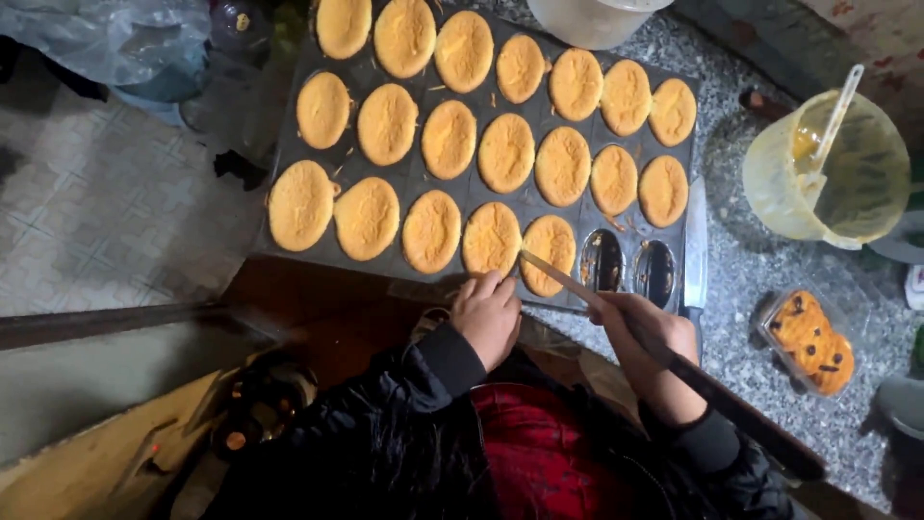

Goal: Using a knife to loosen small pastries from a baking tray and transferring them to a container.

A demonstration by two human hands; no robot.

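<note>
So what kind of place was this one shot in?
Probably a small home or workshop baking corner: a large dark baking tray of golden cakes on a speckled stone counter, beside a batter-smeared plastic jug.

A translucent plastic pitcher (828,173) smeared with yellow batter stands on the speckled granite surface (751,279) at the right, a white spoon handle (835,111) leaning out of it. Nearer the front edge, a clear plastic tub (813,342) holds orange chocolate-chip cookies, and the bottom of a white container (592,19) shows at the top edge. To the left, a crumpled clear plastic bag (106,39) lies above a patterned tile floor (106,212), and a dark round pot (260,404) sits low at the bottom left.
</note>
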